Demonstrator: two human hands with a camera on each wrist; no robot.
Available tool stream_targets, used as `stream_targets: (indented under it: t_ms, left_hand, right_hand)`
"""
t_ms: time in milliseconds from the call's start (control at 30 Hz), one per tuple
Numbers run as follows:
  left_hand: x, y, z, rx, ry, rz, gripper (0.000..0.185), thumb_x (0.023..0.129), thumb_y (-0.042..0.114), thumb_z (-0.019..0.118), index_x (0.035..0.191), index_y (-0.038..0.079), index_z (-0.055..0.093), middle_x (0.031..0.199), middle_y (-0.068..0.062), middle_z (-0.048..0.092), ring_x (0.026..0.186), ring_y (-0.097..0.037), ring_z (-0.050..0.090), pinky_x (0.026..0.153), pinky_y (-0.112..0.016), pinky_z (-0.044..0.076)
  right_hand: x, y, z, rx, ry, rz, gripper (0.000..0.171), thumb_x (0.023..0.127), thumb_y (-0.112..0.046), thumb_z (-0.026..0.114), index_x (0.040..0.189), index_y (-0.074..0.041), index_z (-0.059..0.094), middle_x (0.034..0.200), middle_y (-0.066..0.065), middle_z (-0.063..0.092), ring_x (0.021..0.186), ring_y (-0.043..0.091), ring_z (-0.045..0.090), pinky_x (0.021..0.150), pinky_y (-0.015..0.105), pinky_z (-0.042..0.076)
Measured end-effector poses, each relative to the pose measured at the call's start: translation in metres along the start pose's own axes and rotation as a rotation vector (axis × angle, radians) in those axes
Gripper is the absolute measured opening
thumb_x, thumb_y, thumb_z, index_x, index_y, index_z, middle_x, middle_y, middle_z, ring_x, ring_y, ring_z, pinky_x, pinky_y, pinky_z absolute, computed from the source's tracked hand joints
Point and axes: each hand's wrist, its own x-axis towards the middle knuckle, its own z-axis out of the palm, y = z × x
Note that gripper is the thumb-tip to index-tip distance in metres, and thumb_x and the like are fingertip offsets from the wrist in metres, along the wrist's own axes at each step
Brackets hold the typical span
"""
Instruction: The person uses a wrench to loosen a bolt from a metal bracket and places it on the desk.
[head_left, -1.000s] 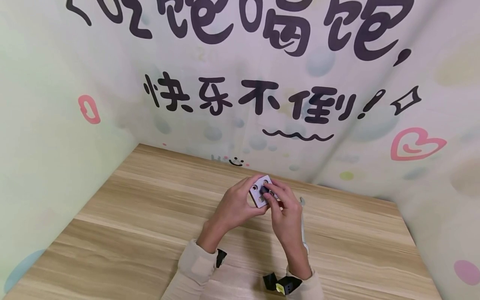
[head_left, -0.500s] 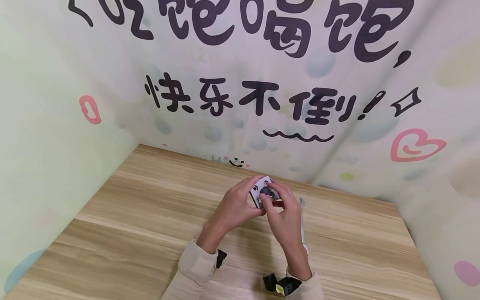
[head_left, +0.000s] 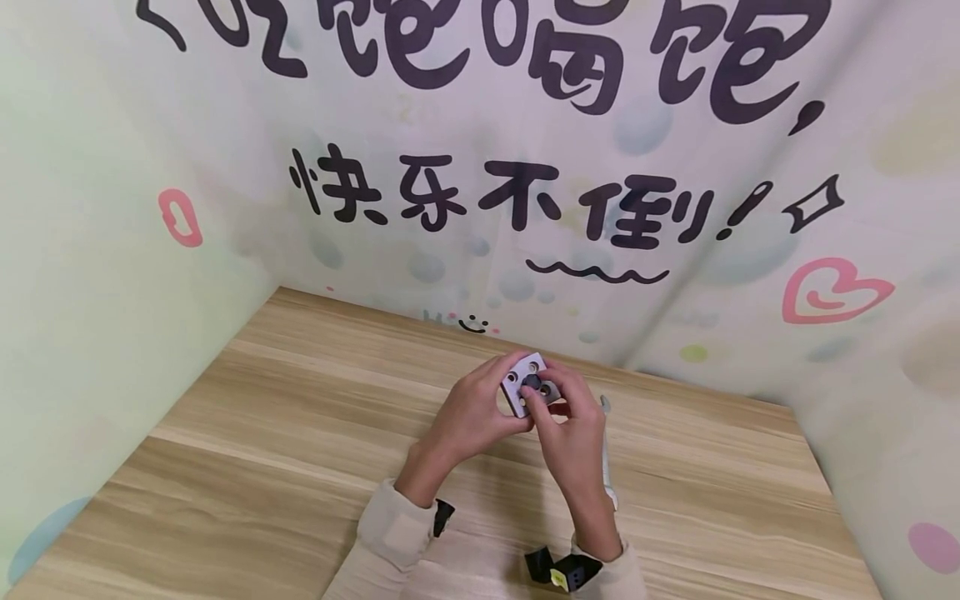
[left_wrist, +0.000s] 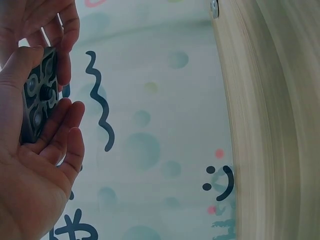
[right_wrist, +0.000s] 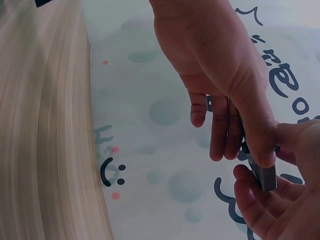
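A small square metal plate (head_left: 516, 398) with holes near its corners is held up over the table, tilted toward the head camera. My left hand (head_left: 471, 408) grips it by its edges, thumb on the near side and fingers on the far side. At its middle sits a dark bolt head (head_left: 532, 382), which my right hand (head_left: 566, 421) pinches between thumb and index finger. In the left wrist view the plate's other face (left_wrist: 31, 112) shows a dark stub (left_wrist: 46, 93) at the centre. The right hand's lower fingers curl beside the plate.
An open-end wrench (head_left: 608, 467) lies on the wooden table (head_left: 262, 458) just right of my right hand. A printed cloth wall (head_left: 450, 275) rises behind the table's back edge, close beyond the hands.
My right thumb and index finger have rolled round the bolt head, the thumb shifting left and the index finger drawing back right. The left hand and plate have stayed nearly still.
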Motion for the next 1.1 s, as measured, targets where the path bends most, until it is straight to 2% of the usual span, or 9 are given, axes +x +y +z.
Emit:
stream_targets:
  t_ms: [233,667,1100]
  left_hand:
    - [-0.0001,-0.0004,-0.0005,0.002,0.003,0.007,0.075,0.071,0.016,0.088,0.136,0.005,0.053,0.126,-0.008,0.065,0.103,-0.019,0.064,0.085,-0.033,0.055]
    - [0.0006,-0.0016,-0.0005,-0.008,0.009,0.010,0.073,0.072,0.017,0.087,0.136,0.005,0.054,0.127,-0.010,0.064,0.106,-0.020,0.064,0.085,-0.033,0.055]
    - [0.0010,-0.0011,-0.0012,0.011,0.010,0.017,0.072,0.074,0.017,0.086,0.136,0.005,0.053,0.125,-0.010,0.065,0.100,-0.019,0.065,0.080,-0.031,0.055]
  right_hand:
    - [0.0003,0.0006,-0.0005,-0.008,-0.019,-0.017,0.021,0.084,-0.005,0.077,0.105,-0.004,0.071,0.118,0.011,0.069,0.086,0.022,0.066,0.063,0.014,0.051]
    - [0.0011,0.0031,-0.0013,-0.013,-0.043,-0.052,0.024,0.085,-0.002,0.075,0.109,-0.001,0.072,0.119,0.014,0.068,0.093,0.025,0.068,0.065,0.014,0.052]
    - [0.0023,0.0031,-0.0023,-0.004,-0.069,-0.064,0.024,0.089,-0.003,0.070,0.113,-0.005,0.074,0.120,0.013,0.068,0.100,0.024,0.068,0.068,0.011,0.050]
